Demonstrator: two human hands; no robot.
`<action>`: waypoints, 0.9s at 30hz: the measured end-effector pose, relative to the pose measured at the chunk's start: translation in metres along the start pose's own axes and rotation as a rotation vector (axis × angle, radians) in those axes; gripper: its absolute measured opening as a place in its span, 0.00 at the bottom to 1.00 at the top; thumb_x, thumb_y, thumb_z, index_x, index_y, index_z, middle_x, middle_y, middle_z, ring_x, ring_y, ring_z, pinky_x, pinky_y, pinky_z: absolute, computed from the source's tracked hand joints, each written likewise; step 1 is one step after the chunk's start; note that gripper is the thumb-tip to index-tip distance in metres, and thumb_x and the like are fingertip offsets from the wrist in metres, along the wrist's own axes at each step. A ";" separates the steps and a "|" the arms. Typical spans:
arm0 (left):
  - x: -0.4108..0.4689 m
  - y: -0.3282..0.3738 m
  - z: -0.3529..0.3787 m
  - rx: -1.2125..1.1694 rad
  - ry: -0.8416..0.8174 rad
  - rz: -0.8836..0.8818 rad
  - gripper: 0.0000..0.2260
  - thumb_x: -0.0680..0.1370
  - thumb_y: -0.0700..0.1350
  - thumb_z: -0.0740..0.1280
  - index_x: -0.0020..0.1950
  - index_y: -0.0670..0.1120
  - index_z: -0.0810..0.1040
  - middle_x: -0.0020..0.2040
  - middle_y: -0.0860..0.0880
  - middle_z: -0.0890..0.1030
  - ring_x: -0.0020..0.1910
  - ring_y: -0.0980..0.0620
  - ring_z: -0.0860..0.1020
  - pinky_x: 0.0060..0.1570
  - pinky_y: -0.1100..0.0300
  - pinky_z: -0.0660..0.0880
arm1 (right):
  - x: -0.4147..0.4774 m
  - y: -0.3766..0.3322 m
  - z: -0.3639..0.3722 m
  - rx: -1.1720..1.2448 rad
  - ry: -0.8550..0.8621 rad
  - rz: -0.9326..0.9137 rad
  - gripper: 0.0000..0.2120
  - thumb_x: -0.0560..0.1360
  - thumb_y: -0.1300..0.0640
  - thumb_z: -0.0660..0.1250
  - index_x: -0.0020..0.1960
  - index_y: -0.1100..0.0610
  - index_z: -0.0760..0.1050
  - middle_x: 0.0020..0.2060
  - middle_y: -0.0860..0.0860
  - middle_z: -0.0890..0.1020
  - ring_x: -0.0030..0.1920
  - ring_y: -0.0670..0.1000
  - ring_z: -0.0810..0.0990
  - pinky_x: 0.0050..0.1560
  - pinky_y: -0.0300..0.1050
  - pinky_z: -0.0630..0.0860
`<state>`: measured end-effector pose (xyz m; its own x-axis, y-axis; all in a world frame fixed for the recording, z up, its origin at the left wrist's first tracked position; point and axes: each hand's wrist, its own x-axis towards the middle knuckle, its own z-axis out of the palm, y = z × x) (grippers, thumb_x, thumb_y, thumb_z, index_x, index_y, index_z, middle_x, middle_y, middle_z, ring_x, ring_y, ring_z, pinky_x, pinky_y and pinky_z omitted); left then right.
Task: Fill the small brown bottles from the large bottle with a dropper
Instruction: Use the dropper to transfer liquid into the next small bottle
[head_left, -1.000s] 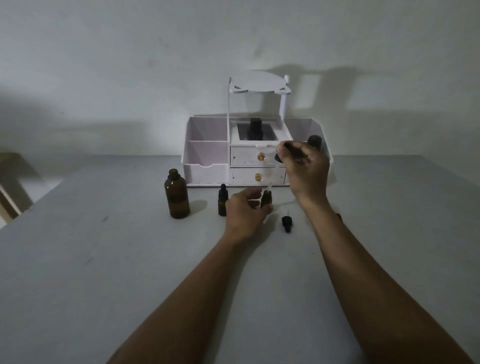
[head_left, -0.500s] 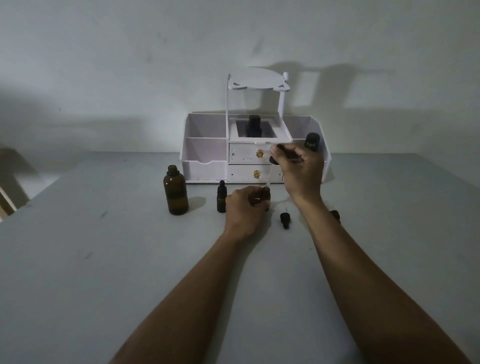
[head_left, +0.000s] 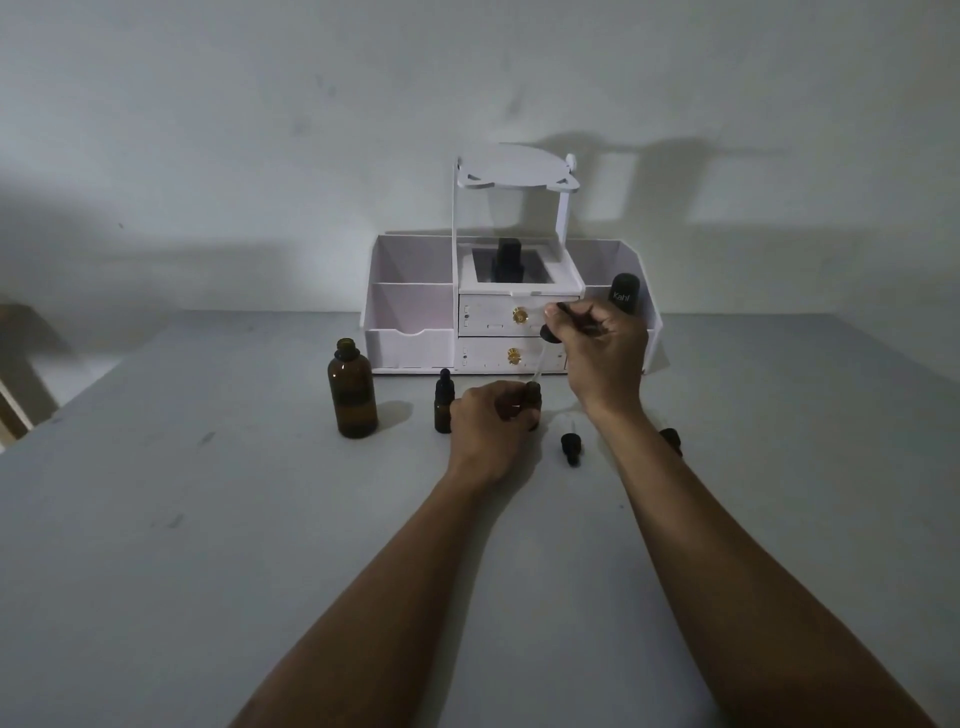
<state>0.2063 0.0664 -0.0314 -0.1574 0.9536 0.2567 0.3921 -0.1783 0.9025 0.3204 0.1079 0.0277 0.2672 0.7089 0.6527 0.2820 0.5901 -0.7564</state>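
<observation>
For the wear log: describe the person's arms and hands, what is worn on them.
Both forearms are bare as far as the frame shows: no sleeves in view. The left hand and right hand wear no gloves; no watch, bracelet or ring can be seen in the dim light.

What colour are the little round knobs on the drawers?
Gold, on both drawer knobs, against the white organizer. Only the head view shows them.
</observation>
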 end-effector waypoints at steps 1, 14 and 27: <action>0.000 0.000 0.000 0.000 0.000 -0.003 0.16 0.75 0.39 0.73 0.63 0.44 0.81 0.56 0.49 0.85 0.48 0.62 0.80 0.45 0.82 0.68 | -0.001 -0.001 0.000 -0.002 -0.005 0.000 0.03 0.73 0.59 0.74 0.42 0.58 0.83 0.35 0.49 0.84 0.39 0.47 0.85 0.44 0.35 0.79; 0.002 -0.004 -0.001 0.007 -0.025 -0.014 0.23 0.74 0.42 0.75 0.69 0.45 0.76 0.61 0.48 0.82 0.52 0.57 0.79 0.54 0.68 0.73 | -0.005 -0.017 -0.004 -0.004 -0.005 -0.061 0.02 0.75 0.55 0.73 0.45 0.49 0.81 0.36 0.35 0.81 0.39 0.37 0.82 0.42 0.29 0.77; -0.036 0.002 -0.090 0.100 -0.246 0.039 0.14 0.77 0.48 0.71 0.62 0.50 0.80 0.56 0.54 0.83 0.50 0.62 0.80 0.47 0.71 0.76 | -0.008 -0.037 0.000 0.065 0.078 -0.064 0.05 0.76 0.55 0.72 0.51 0.52 0.80 0.41 0.42 0.82 0.45 0.45 0.83 0.48 0.36 0.81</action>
<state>0.1309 0.0097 -0.0075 0.0801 0.9790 0.1876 0.4829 -0.2028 0.8519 0.3080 0.0801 0.0501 0.3218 0.6383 0.6993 0.2413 0.6589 -0.7125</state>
